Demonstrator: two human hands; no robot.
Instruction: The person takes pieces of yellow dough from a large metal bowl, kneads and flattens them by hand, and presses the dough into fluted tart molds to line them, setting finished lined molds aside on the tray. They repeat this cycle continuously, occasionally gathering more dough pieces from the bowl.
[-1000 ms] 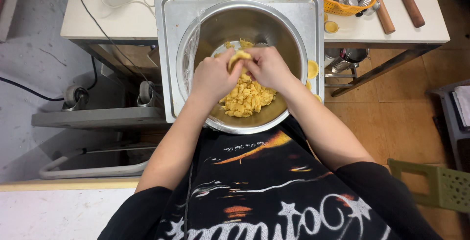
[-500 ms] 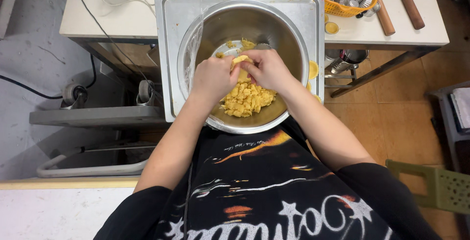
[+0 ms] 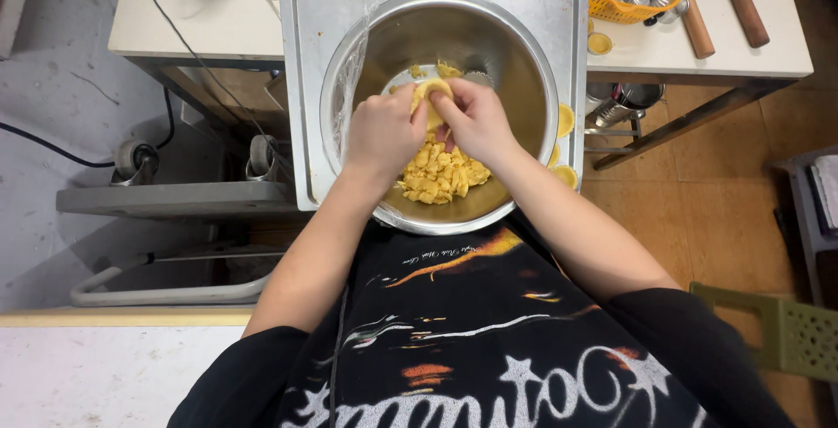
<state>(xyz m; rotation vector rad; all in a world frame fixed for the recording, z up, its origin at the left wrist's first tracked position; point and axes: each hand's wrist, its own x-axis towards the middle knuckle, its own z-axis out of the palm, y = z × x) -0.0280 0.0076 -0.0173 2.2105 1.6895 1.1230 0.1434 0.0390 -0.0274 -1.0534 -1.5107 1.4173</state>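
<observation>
Kitchen-workshop kind of setup, white table (image 3: 244, 27) over a grey floor, and the big steel bowl (image 3: 441, 44) is the thing to orient by: it sits in a square metal tray (image 3: 305, 88) at the table's near edge, right in front of the person. Inside the bowl there's a heap of yellow dough chunks (image 3: 436, 175), and just above that heap both hands meet around one small dough piece (image 3: 431, 93). Left hand (image 3: 381, 131) has its fingers curled in close and pinching the piece from one side, right hand (image 3: 476, 121) does the same from the other, thumbs pressing on top. Compared with a second ago the hands have barely shifted, same spot over the heap, but the piece looks flatter and rounder now, so the pressing seems to be shaping it bit by bit. Right of the bowl, a few yellow filled cups (image 3: 566, 119) peek past the tray's edge. Beyond the bowl to the right sits an orange basket (image 3: 628, 11) of empty metal moulds, with two wooden rolling pins (image 3: 748, 12) beside it.
</observation>
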